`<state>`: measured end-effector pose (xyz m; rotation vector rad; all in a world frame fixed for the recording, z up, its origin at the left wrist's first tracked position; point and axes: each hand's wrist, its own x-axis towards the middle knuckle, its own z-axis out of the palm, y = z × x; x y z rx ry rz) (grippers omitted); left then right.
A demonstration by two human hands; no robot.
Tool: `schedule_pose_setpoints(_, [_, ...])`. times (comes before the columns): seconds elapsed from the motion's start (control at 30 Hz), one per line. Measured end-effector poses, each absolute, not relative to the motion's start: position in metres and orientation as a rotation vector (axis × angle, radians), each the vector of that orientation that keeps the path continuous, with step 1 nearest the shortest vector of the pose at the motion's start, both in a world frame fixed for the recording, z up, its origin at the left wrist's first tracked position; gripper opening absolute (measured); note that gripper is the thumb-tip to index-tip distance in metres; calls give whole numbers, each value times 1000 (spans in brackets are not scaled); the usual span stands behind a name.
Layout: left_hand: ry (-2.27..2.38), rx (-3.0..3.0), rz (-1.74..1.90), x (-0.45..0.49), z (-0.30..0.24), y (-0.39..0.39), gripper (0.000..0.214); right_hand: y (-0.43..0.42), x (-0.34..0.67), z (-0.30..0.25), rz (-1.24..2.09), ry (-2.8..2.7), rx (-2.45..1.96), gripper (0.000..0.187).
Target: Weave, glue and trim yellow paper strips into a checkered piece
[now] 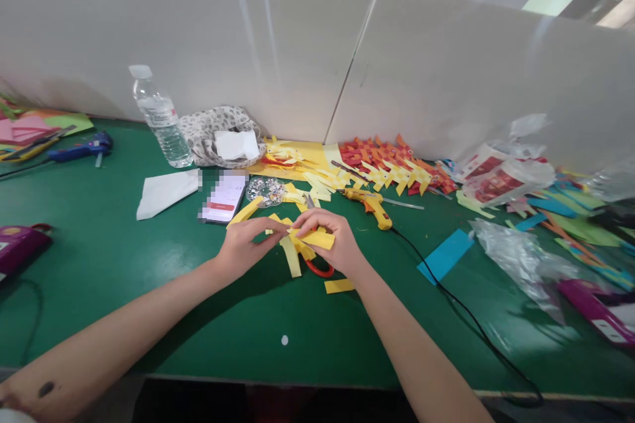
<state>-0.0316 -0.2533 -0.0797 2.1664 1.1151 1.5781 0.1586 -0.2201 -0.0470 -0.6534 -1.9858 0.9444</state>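
My left hand (pixel 245 243) and my right hand (pixel 332 238) meet over the middle of the green table. Both have their fingers pinched together on yellow paper strips (pixel 317 238), which look folded or woven. Which strip each hand grips is partly hidden by the fingers. A pale yellow strip (pixel 292 258) hangs down between the hands. Beneath them show the red handle of scissors (pixel 321 269) and a loose yellow paper piece (pixel 339 286). Just beyond lies a round clear dish of small googly eyes (pixel 266 192).
A yellow glue gun (pixel 370 203) with a black cord lies right of my hands. Behind are red and yellow woven paper fish (pixel 387 165). A phone (pixel 225 195), water bottle (pixel 161 119) and patterned cloth bag (pixel 218 129) stand left; a plastic bag (pixel 520 258) lies right.
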Motion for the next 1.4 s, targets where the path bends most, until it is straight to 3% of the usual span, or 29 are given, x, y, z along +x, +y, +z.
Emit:
schedule_pose_setpoints(0.23, [925, 2647, 1623, -43, -80, -249, 15, -218, 162, -49, 937, -2001, -552, 8])
schedule_pose_setpoints(0.57, [926, 2579, 1612, -43, -80, -251, 21, -217, 162, -50, 890, -2022, -512, 11])
schedule_pose_setpoints(0.93, [1062, 2378, 1564, -36, -76, -253, 10, -221, 158, -47, 709, -2018, -513, 11])
schedule_pose_setpoints(1.13, [1262, 1863, 1620, -29, -71, -255, 23, -226, 158, -54, 307, -1987, -571, 13])
schedule_pose_setpoints(1.4, [874, 1026, 1184, -28, -66, -251, 30, -230, 157, -60, -45, -2065, -408, 16])
